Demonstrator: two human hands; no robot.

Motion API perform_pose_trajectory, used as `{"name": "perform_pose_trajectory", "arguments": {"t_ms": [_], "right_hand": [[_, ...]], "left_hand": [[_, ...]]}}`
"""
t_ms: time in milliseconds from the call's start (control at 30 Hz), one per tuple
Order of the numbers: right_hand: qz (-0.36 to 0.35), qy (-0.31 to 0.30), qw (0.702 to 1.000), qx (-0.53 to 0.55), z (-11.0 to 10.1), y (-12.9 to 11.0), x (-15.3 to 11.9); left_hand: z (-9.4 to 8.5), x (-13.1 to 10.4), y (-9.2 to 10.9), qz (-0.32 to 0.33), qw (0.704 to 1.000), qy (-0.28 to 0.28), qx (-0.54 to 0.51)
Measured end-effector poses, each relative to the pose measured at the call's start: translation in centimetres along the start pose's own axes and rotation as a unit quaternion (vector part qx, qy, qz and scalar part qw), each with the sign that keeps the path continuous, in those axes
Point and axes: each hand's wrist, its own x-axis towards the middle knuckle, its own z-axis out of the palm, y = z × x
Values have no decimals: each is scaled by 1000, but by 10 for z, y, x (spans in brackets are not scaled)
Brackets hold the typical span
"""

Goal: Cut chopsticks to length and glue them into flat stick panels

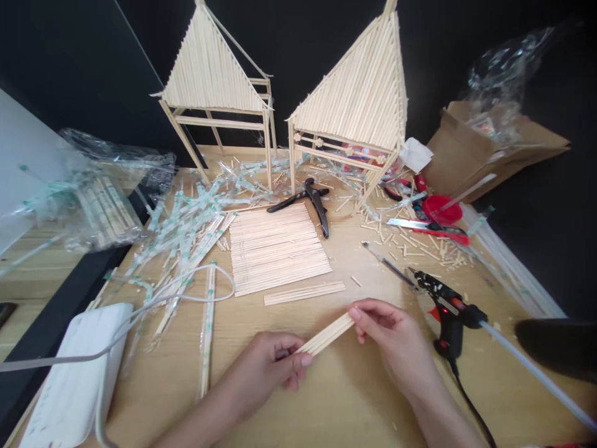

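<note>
Between my two hands, just above the table, I hold a small bundle of pale wooden sticks [329, 335] lying side by side. My left hand [275, 359] pinches its lower left end, thumb on top. At the upper right end, my right hand [382, 330] grips it between thumb and fingers. Beyond them lies a narrow strip of sticks [304, 293]. Behind that strip is a wide flat panel of sticks [277, 249], with black cutting pliers [311, 199] resting at its far edge. A glue gun [450, 314] with a lit red light lies right of my right hand.
Two stick-built roofed models [212, 74] [359, 93] stand at the back. Torn plastic wrappers [186, 211] cover the left side. A white power strip [77, 373] and cable lie front left. A utility knife [420, 226], pen [389, 264], red dish [443, 210] and paper bag [466, 146] are at right.
</note>
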Motion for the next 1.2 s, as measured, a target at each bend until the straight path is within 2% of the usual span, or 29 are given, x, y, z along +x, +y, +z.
{"name": "perform_pose_trajectory", "arguments": {"t_ms": [67,167,300,367,400,433,500,533,600,667,700,800,900,933,1000,1067,1200], "right_hand": [[-9,59,998,15,-12,7,-7],[-5,106,994,1,-22,12,-21],[34,115,992,-40,-25,10,-29],[46,120,991,-47,-26,10,-28],[48,124,990,-50,-27,11,-26],[48,126,990,-51,-27,12,-24],[47,124,990,-54,-27,13,-19],[47,119,990,-56,-26,13,-17],[45,108,991,-60,-25,13,-13],[39,100,992,-66,-24,13,-8],[34,97,992,-70,-24,13,-6],[12,84,990,-109,-26,15,-1],[-50,62,970,-230,-30,15,-2],[-87,66,950,-294,-31,14,-4],[-165,92,890,-416,-33,10,-8],[-225,89,843,-480,-33,6,-13],[-284,-43,826,-485,-33,5,-16]], "left_hand": [[0,0,-4,-20,1000,-24,3],[2,-1,-4,-44,997,-43,49],[3,-2,0,23,976,2,217],[1,-1,-1,80,950,61,297],[0,-1,-3,120,926,111,340],[-1,-1,-5,170,890,167,389],[-1,0,-10,277,790,241,491],[0,0,-12,324,738,243,540],[6,2,-17,381,654,189,625],[14,6,-22,386,605,143,682],[18,8,-24,373,593,135,700],[25,13,-30,332,596,115,722],[25,14,-32,320,610,93,719],[24,14,-32,318,612,90,719],[23,13,-32,317,613,87,719],[22,12,-32,317,613,82,719],[22,14,-35,318,612,90,719]]}}
